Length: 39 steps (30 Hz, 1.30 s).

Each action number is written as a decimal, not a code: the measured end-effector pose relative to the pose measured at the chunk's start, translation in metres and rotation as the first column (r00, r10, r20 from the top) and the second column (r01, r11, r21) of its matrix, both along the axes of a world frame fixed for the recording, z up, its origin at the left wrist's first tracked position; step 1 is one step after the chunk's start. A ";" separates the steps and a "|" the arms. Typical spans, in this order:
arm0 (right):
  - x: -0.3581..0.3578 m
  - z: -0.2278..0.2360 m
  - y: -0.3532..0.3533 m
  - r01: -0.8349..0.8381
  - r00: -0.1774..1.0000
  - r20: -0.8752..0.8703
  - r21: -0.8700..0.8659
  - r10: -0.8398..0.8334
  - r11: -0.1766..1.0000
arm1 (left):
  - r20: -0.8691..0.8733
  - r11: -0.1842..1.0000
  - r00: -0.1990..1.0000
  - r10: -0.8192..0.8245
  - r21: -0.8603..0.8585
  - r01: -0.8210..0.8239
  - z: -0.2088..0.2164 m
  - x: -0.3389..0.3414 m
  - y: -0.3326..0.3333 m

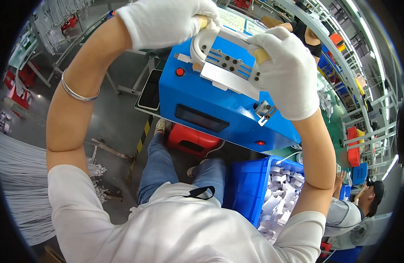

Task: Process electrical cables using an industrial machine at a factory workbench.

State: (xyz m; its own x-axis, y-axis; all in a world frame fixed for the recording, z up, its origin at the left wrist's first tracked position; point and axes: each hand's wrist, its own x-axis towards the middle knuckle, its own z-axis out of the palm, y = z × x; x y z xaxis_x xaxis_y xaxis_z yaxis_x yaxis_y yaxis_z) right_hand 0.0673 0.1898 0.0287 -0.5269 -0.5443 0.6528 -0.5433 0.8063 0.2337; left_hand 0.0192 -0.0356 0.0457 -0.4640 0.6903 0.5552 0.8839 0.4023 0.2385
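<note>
Both my hands wear white gloves, with yellowish thumb tips showing, above a blue machine. My left hand is closed in a pinch at the machine's far left, at one end of a pale, narrow strip-like piece. My right hand bends its fingers around the other end, beside the metal bracket. The piece's exact kind is unclear. Between the hands sit a slotted metal bracket, a white curved guide and a sloping white plate. A red button and a dark display are on the machine.
A blue bin of white curled scraps stands at my right leg. Under the machine is a red box. Bundled white cables hang at left. A tablet-like device lies beside the machine. Another person sits at right.
</note>
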 end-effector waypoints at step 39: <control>-0.001 0.010 -0.008 -0.044 0.999 0.026 0.128 0.041 0.991 | -0.139 0.976 0.970 0.200 0.111 -0.185 -0.037 -0.007 0.031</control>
